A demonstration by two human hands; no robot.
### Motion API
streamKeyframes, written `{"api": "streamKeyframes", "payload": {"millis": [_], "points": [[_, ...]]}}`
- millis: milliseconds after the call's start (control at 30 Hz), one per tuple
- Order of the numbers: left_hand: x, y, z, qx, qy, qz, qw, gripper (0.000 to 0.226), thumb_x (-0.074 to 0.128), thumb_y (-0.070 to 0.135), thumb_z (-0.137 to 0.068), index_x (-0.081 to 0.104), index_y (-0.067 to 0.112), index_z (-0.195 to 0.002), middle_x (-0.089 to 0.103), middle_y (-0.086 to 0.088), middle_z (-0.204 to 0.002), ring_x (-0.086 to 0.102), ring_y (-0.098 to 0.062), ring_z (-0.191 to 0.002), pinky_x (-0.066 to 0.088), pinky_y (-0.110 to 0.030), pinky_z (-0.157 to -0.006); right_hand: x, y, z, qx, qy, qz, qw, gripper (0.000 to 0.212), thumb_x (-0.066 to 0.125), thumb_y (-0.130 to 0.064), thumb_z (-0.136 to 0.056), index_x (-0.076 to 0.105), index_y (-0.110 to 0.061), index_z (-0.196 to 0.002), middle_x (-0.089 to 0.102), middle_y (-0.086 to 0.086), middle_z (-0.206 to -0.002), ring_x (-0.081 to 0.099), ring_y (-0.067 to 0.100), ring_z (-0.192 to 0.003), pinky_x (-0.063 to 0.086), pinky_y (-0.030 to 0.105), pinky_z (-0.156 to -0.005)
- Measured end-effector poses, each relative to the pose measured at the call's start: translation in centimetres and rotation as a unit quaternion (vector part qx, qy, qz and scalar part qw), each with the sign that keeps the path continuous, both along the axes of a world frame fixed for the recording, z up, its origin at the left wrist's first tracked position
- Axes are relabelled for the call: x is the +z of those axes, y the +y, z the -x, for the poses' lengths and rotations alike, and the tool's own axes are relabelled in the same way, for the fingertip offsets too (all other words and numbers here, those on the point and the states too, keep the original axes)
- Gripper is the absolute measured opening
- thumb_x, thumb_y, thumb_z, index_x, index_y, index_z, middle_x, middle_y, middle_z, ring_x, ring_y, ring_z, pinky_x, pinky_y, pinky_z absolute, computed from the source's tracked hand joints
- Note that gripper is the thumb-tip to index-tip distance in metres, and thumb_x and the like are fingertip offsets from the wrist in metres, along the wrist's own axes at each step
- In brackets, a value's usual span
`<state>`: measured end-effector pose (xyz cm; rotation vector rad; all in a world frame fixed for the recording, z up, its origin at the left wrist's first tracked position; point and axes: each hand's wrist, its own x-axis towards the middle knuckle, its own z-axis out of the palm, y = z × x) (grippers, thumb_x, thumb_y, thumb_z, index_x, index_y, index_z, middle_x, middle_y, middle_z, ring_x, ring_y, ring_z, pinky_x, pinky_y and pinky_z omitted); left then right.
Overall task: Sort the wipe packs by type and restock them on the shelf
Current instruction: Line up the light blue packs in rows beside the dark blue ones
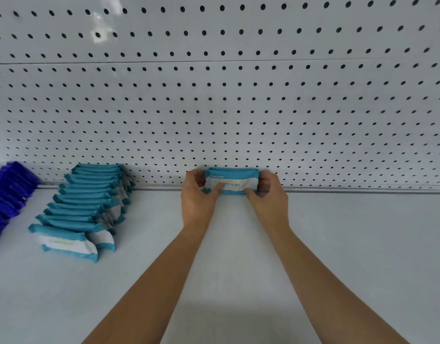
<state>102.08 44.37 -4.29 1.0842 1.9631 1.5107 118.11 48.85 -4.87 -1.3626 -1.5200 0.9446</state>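
Wipe pack (232,181), teal with a white middle, is held between both hands at the back of the shelf (338,244). It stands upright on its long edge, just at the pegboard wall (238,95); I cannot tell if it touches the wall. The left hand (197,194) grips the left end of the pack, with the fingers curled over the top and the thumb on the front face. The right hand (269,194) grips the right end in the same manner.

To the left, well apart from this pack, a row of teal packs (82,207) of the same type runs from the wall toward the front edge, each one leaning on the next. Further left, at the border of the view, a row of dark blue packs (7,192) is also lined up.

In my judgement the sorting is well advanced: two types are already in their own rows, and the pack in the hands looks like the first one of a new row for the teal type. How many packs remain outside the view is not shown, so I cannot say how much is left.

The pack in the hands has a yellow band and some small print on the white part, but it is too small to read. No brand name can be read on the other packs either.
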Motion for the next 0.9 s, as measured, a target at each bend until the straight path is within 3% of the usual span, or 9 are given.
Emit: {"api": "streamKeyframes", "payload": {"millis": [100, 167, 367, 500, 900], "points": [[0.1, -1.0, 0.1, -0.001, 0.009, 0.033, 0.999, 0.064, 0.085, 0.026, -0.079, 0.052, 0.021, -0.133, 0.061, 0.008, -0.125, 0.058, -0.008, -0.112, 0.050, -0.010, -0.088, 0.6, -0.7, -0.8, -0.010, 0.033, 0.038, 0.999, 0.044, 0.073, -0.013, -0.085, 0.057, -0.023, -0.124, 0.066, -0.015, -0.107, 0.063, -0.002, -0.098, 0.047, 0.012, -0.083], [0.2, -2.1, 0.1, -0.002, 0.018, 0.053, 0.998, 0.068, 0.080, 0.030, -0.083, 0.048, 0.022, -0.142, 0.055, 0.009, -0.137, 0.050, -0.005, -0.122, 0.044, -0.022, -0.103, 1.1, -1.3, -1.5, -0.003, 0.054, 0.069, 0.996, 0.046, 0.069, -0.012, -0.086, 0.055, -0.025, -0.128, 0.063, -0.018, -0.112, 0.059, 0.000, -0.106, 0.040, 0.008, -0.086], [1.2, -6.3, -0.3, -0.039, -0.020, 0.082, 0.996, 0.066, 0.064, 0.035, -0.096, 0.033, 0.029, -0.154, 0.038, 0.011, -0.157, 0.035, -0.009, -0.143, 0.031, -0.032, -0.117, 1.7, -4.1, -2.7, 0.075, 0.062, 0.098, 0.990, 0.053, 0.061, -0.007, -0.088, 0.051, -0.032, -0.134, 0.058, -0.019, -0.132, 0.053, 0.001, -0.125, 0.041, 0.031, -0.110], [2.1, -9.9, -1.5, -0.094, -0.026, 0.095, 0.991, 0.069, 0.062, 0.043, -0.095, 0.029, 0.034, -0.156, 0.033, 0.011, -0.160, 0.033, -0.011, -0.145, 0.031, -0.032, -0.114, 3.0, -7.8, -3.1, 0.082, 0.083, 0.098, 0.988, 0.063, 0.063, -0.008, -0.090, 0.044, -0.026, -0.147, 0.052, -0.012, -0.144, 0.050, 0.003, -0.130, 0.039, 0.030, -0.113], [2.8, -23.0, -6.5, -0.196, -0.090, 0.060, 0.975, 0.062, 0.062, 0.038, -0.097, 0.035, 0.034, -0.153, 0.037, 0.009, -0.158, 0.037, -0.013, -0.144, 0.032, -0.033, -0.115, 5.1, -25.0, -9.4, 0.007, 0.092, 0.080, 0.993, 0.060, 0.065, -0.007, -0.093, 0.045, -0.025, -0.147, 0.052, -0.006, -0.146, 0.049, 0.008, -0.133, 0.037, 0.038, -0.116]]}}
